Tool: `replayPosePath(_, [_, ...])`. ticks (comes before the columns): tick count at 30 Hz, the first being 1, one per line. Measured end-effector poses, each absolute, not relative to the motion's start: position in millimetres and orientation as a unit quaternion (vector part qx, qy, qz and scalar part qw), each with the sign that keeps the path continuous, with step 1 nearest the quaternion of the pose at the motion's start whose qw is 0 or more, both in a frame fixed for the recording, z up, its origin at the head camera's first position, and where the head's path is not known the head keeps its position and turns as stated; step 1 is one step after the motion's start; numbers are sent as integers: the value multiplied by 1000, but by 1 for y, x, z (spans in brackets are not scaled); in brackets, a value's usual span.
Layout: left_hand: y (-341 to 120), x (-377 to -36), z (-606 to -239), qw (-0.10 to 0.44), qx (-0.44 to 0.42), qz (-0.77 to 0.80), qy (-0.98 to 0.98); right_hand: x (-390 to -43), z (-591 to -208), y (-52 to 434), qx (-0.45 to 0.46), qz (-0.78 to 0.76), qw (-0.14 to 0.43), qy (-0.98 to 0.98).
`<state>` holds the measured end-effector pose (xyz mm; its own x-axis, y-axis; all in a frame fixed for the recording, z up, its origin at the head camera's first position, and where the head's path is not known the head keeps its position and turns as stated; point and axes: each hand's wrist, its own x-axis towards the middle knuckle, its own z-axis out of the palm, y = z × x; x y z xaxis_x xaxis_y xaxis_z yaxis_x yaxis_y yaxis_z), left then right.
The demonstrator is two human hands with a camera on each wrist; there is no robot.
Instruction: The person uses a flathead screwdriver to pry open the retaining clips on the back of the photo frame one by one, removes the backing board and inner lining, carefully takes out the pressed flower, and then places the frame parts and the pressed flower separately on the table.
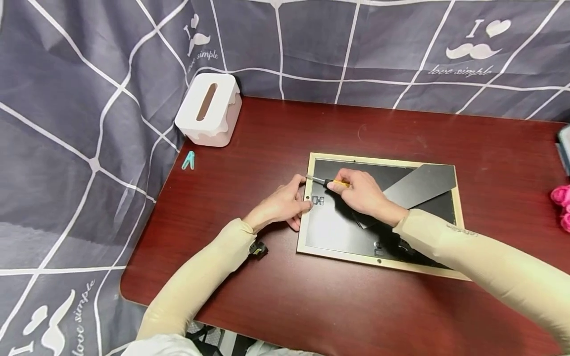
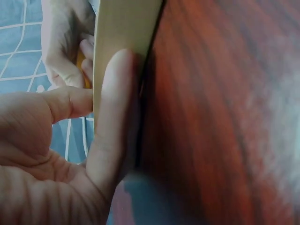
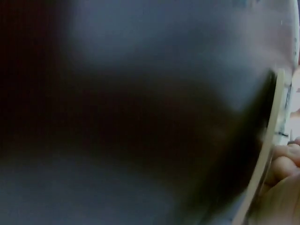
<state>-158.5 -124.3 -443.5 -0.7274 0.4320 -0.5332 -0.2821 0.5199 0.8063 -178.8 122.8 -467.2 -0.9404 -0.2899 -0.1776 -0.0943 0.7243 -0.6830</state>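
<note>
A picture frame [image 1: 338, 253] with a pale wooden rim lies back side up, its black backing [image 1: 338, 232] showing. My left hand [image 1: 287, 200] holds the frame's left side, with the thumb on the rim; in the left wrist view a finger lies along the rim's outer side [image 2: 124, 28]. With my right hand [image 1: 362, 193] I grip a screwdriver [image 1: 318, 179] by its yellow and black handle. The metal shaft points left, its tip at the left rim near my left fingertips. The right wrist view is mostly dark and blurred.
A dark grey stand flap [image 1: 423, 183] lies slanted across the backing. On the red-brown table [image 1: 267, 133] stand a white and pink tissue box [image 1: 209, 109] and a teal clip [image 1: 189, 160]. Pink flowers [image 1: 562, 195] show at the right edge. Grey patterned cloth [image 1: 392, 44] hangs behind.
</note>
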Motion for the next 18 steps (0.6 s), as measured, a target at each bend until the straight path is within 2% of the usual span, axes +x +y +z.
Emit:
replayPosePath(5, [-120, -157, -444, 376, 41, 492, 784, -177, -472, 139, -83, -335, 123, 930])
replayPosePath(15, [-123, -159, -443, 380, 43, 491, 783, -187, -494, 145, -89, -317, 158, 931])
replayPosePath(18, [-124, -160, -441, 377, 45, 484, 788, -182, -476, 140, -95, -326, 160, 927])
